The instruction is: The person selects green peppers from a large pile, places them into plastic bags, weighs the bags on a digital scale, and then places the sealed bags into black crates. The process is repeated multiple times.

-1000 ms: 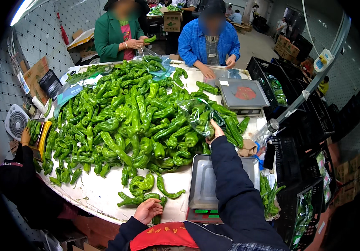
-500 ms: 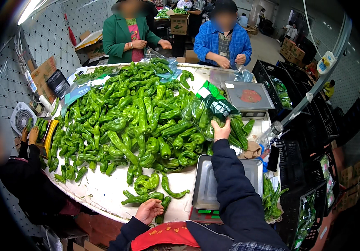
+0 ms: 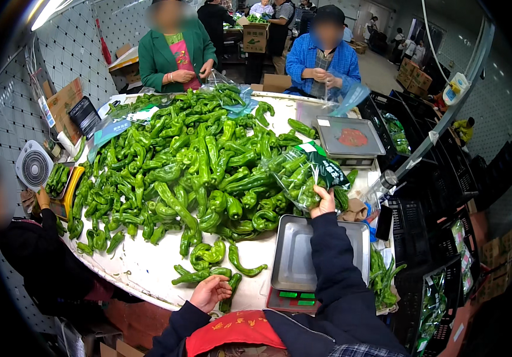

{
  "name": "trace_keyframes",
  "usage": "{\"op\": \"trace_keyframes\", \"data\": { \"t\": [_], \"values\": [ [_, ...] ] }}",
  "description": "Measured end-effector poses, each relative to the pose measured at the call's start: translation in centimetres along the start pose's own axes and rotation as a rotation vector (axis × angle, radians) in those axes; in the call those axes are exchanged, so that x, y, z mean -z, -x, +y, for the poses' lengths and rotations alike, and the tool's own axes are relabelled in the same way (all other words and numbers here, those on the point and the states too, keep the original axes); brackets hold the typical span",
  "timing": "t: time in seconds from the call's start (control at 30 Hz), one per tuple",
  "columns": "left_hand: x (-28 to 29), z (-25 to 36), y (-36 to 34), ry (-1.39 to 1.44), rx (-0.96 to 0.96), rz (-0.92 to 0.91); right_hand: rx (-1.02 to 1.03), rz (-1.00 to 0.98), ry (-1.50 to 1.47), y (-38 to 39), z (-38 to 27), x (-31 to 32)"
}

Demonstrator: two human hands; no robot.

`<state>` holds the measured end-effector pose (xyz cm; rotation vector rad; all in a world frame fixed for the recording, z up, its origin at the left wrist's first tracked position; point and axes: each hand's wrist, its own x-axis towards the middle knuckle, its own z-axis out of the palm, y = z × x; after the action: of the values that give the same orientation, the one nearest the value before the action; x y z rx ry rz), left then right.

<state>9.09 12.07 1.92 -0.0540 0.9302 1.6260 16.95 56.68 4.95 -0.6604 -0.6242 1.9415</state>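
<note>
My right hand [image 3: 324,202] grips a clear plastic bag of green peppers [image 3: 302,178] by its lower right side. The bag has a dark green printed part and lies tilted at the right edge of the big pepper pile [image 3: 202,160], just beyond the metal pan of a scale [image 3: 292,262]. The pan holds nothing, and my right forearm crosses over its right part. My left hand [image 3: 210,291] rests palm up near the table's front edge, fingers loosely curled, with nothing visible in it. Beside its fingertips lie a few loose green peppers [image 3: 230,293].
A second scale [image 3: 351,138] stands at the far right, a clear bottle [image 3: 382,183] and dark phone [image 3: 384,222] nearer. Black crates [image 3: 411,232] line the right side. Across the white table [image 3: 149,273], two people work with plastic bags; another person sits at left near a fan [image 3: 34,165].
My right hand has drawn the bag of peppers slightly toward me. My left hand has hardly moved. Across the table, the person in blue has raised a plastic bag.
</note>
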Motion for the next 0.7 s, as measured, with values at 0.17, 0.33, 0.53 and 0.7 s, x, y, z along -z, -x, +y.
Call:
{"op": "trace_keyframes", "data": {
  "t": [0.17, 0.33, 0.53, 0.7],
  "values": [
    [-3.6, 2.7, -0.5, -0.147, -0.068, -0.085, -0.138, -0.15, -0.134, 6.5, -3.5, 2.6],
    [-7.0, 5.1, -2.3, -0.116, -0.136, -0.357, -0.391, -0.38, -0.011, 15.6, -7.4, 3.5],
    [-8.3, 2.0, -2.9, 0.076, -0.059, -0.261, -0.345, -0.512, 0.572, 21.1, -6.0, 2.4],
    [-6.7, 0.1, -2.0, 0.217, -0.038, -0.245, -0.326, -0.392, 0.461, 23.0, -5.8, 2.5]
  ]
}}
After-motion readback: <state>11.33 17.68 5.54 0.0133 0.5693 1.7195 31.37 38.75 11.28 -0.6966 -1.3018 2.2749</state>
